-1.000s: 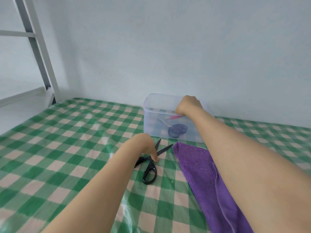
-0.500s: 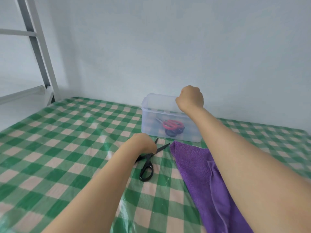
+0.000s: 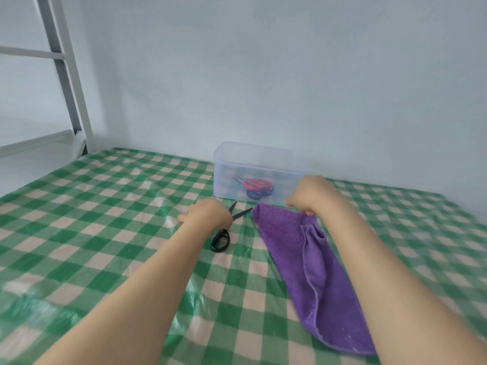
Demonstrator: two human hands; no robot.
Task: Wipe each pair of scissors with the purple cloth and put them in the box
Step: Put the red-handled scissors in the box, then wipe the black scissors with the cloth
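Observation:
A clear plastic box [image 3: 226, 169] stands by the wall with red-handled scissors [image 3: 257, 183] lying on dark-handled scissors [image 3: 259, 194] inside. Black scissors [image 3: 220, 241] lie open on the checked cloth in front of the box. My left hand [image 3: 207, 216] rests curled over their middle, hiding the pivot; whether it grips them is unclear. The purple cloth [image 3: 311, 275] lies spread to the right of them. My right hand [image 3: 311, 194] pinches the cloth's far right corner.
A green and beige checked plastic sheet [image 3: 105, 233] covers the flat surface. A pale wall runs just behind the box. A grey metal ladder frame [image 3: 66, 75] stands at the far left corner.
My right hand has left the box, where it dropped the red scissors, and come down onto the purple cloth's far corner. My left hand stays over the black scissors.

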